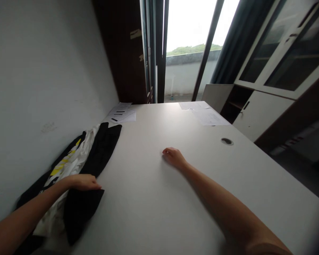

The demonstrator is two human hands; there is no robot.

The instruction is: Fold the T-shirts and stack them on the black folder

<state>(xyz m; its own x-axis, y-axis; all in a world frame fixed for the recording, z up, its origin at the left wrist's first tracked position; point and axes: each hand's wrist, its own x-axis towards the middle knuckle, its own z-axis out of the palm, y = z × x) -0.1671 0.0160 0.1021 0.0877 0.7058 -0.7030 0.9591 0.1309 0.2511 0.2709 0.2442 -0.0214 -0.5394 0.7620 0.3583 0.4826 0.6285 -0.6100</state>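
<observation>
My left hand (85, 182) is closed on the edge of a black garment (102, 150), whose exact kind I cannot make out. This dark cloth lies lengthwise along the left side of the white table (149, 198). Beside it, against the wall, is a heap of white cloth with yellow and black print (66, 163). Over the middle of the tabletop is my right hand (173, 156), its fingers curled together. Whether anything small sits between those fingers is hidden.
Paper sheets with black strips (119, 115) lie at the far left corner, and more sheets (208, 116) at the far right. A round cable hole (227, 141) is set in the tabletop. A wall (50, 78) borders the left; white cabinets (268, 109) stand on the right.
</observation>
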